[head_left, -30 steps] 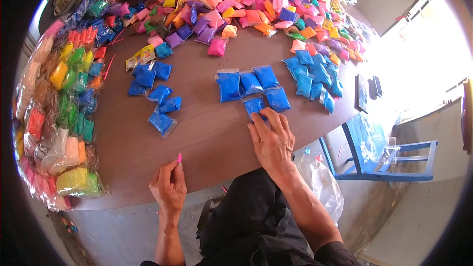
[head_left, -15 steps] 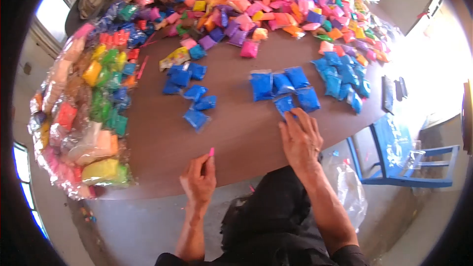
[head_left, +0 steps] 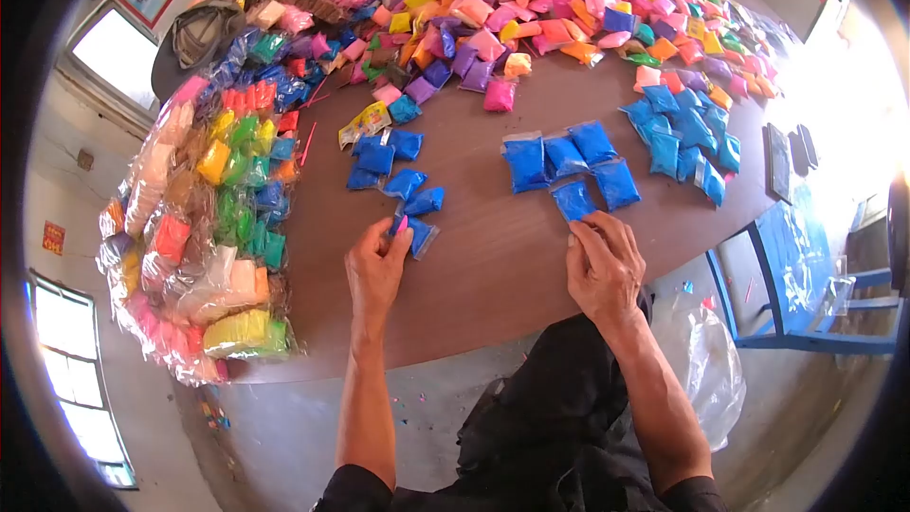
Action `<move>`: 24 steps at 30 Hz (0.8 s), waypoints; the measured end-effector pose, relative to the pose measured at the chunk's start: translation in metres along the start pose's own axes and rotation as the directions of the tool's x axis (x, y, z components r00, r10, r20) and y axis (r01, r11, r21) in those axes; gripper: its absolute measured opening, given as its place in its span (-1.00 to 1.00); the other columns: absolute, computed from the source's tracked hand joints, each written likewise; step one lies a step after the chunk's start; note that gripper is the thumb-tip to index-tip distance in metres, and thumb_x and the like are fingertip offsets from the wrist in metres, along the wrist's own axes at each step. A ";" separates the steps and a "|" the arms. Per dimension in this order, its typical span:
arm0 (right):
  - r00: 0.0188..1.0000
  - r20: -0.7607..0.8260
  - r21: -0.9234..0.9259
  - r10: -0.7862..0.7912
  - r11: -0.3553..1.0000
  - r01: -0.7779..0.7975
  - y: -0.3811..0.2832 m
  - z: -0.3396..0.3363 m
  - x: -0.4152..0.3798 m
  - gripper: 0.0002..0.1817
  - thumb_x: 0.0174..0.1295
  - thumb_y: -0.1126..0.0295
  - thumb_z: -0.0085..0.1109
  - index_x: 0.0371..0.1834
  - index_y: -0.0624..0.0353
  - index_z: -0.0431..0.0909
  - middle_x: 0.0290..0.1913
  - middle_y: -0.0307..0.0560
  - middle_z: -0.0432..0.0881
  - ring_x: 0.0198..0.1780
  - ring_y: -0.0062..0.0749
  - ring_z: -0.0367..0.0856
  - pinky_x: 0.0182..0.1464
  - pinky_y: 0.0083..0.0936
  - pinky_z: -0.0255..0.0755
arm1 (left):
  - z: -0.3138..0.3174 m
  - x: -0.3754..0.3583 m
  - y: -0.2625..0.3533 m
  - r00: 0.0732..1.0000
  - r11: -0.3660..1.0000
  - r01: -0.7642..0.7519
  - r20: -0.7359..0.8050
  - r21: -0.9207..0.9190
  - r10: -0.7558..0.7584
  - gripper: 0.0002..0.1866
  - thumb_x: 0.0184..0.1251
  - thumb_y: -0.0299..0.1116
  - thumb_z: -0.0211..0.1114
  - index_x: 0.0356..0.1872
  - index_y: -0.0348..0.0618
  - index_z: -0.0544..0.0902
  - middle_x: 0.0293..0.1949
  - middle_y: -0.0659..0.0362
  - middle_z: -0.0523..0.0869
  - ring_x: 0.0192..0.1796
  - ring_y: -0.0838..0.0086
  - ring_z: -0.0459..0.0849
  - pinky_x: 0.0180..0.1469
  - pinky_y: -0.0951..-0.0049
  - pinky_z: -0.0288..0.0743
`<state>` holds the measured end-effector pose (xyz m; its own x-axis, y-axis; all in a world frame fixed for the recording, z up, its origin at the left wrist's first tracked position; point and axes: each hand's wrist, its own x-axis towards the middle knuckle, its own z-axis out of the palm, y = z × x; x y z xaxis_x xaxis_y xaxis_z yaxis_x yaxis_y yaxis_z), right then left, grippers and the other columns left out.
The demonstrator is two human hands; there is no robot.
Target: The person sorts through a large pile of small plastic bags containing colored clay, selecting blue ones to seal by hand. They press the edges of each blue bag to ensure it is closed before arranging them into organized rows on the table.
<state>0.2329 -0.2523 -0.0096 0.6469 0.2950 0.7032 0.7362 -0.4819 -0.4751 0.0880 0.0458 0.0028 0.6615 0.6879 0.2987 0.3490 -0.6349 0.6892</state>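
Note:
My left hand (head_left: pixel 375 265) pinches a small pink piece (head_left: pixel 403 225) between thumb and forefinger. It reaches over the nearest blue packet (head_left: pixel 422 239) of a loose cluster, its fingertips overlapping that packet. Behind it lie more clear-wrapped blue packets (head_left: pixel 375 159), some on top of each other. My right hand (head_left: pixel 607 265) has its fingers closed at the front edge of another blue packet (head_left: pixel 573 200). That packet is the nearest of a tidy group set close together, with flat blue packets (head_left: pixel 526 165) behind it.
A big heap of colourful packets (head_left: pixel 493 19) covers the table's (head_left: pixel 474 275) far side. Bagged bundles (head_left: pixel 237 332) line the left edge. Lighter blue packets (head_left: pixel 697 128) lie at right, near a dark flat object (head_left: pixel 779 163). A blue chair (head_left: pixel 801 256) stands beyond the table edge.
My left hand has moved forward with the pink piece, up to the nearest packet of the left cluster. My right hand stays at the same packet. The view has shifted slightly.

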 end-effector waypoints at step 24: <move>0.930 0.282 0.304 -0.235 0.941 0.145 -0.087 0.009 -0.071 -0.58 0.14 0.39 0.62 0.10 0.05 0.82 0.38 -0.20 0.74 0.31 -0.27 0.73 0.08 -0.25 0.52 | -0.018 -0.113 0.059 0.996 0.994 -0.067 0.050 -0.084 0.072 -0.91 0.62 -0.46 0.46 -0.04 -0.26 0.82 -0.43 0.19 0.78 -0.46 0.60 0.59 -0.39 0.46 0.50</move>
<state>0.1251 -0.2241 -0.0228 0.4852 0.6205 0.6161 0.8474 -0.1598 -0.5064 0.0218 -0.0625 0.0216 0.7175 0.6219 0.3138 0.2464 -0.6480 0.7207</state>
